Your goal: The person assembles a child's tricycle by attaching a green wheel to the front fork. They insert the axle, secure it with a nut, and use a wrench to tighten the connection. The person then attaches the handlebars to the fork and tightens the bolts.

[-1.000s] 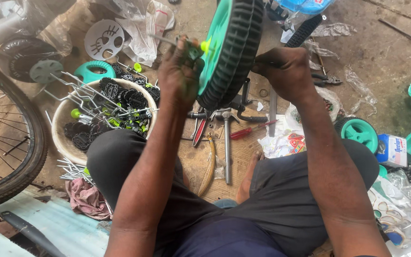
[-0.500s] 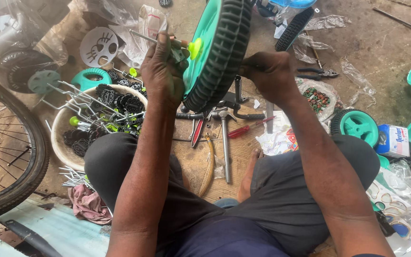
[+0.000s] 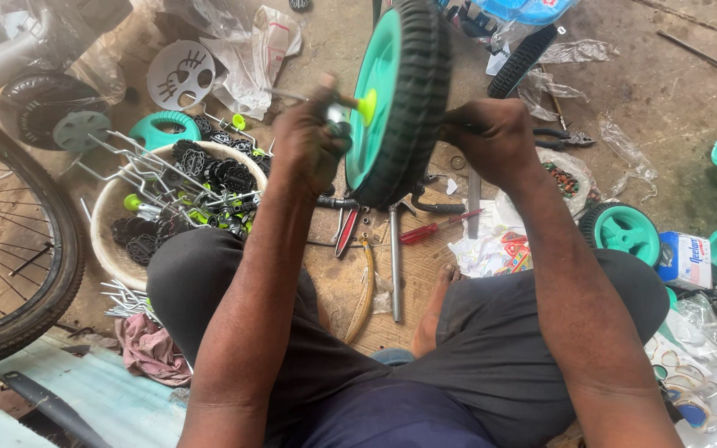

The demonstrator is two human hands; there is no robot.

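While the person sits on the ground, the head camera looks down at a teal wheel with a black tyre, held up on its edge at about 12 o'clock in the picture.

The left hand is at 9 o'clock from the wheel. It is curled shut around a small metal tool, and the tool's tip sits by the yellow-green cap in the middle of the wheel. The right hand is at 3 o'clock from the wheel. It is closed on the far side of the wheel, but what its fingers grip there is hidden, so I cannot tell.

Things could go wrong. The wheel stands on its thin edge in the air, so it might tip or spin if one hand lets go. The tool might slip off the little cap and poke the fingers. The cap is small, and if it pops off it could get lost.

At 7 o'clock from the wheel sits a white bowl full of black pedals and metal rods. At 6 o'clock lie a red screwdriver and other tools on the floor. A dropped wheel would land on them.
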